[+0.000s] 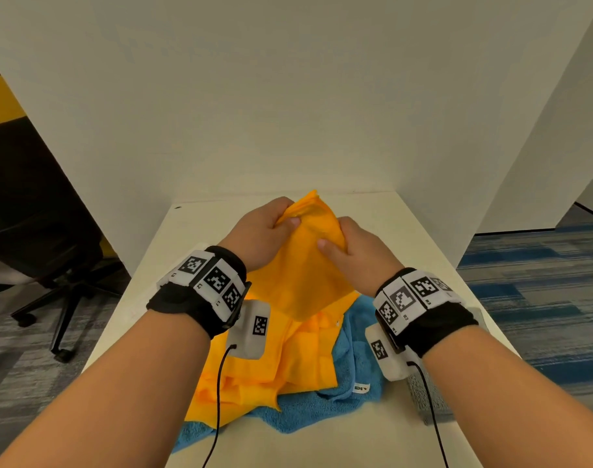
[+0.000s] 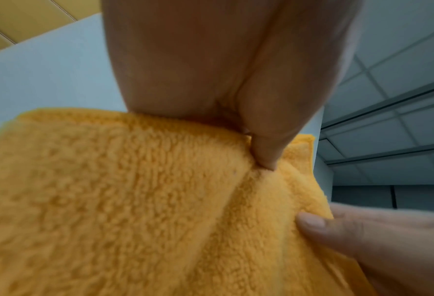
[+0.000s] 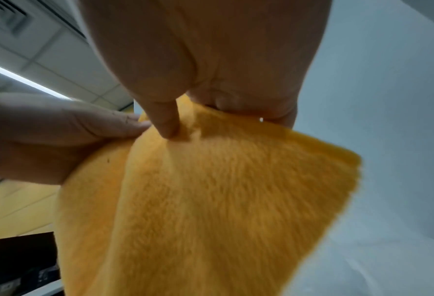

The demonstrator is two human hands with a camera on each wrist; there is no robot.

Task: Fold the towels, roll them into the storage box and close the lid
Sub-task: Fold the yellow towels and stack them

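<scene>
Nearest, a blue towel (image 1: 352, 373) is lying crumpled on the worktop (image 1: 146, 292) under more orange cloth (image 1: 254, 366). Above it, an orange towel (image 1: 305, 265) is being held up, its top edge being pinched by the left hand (image 1: 261, 231) and the right hand (image 1: 352, 251), each grip closed on the fabric. The hanging end could be dragging the pile askew, likely spoiling the fold. A grey box (image 1: 427, 396), probably the storage box, is being largely hidden behind the right wrist; no lid is being shown.
</scene>
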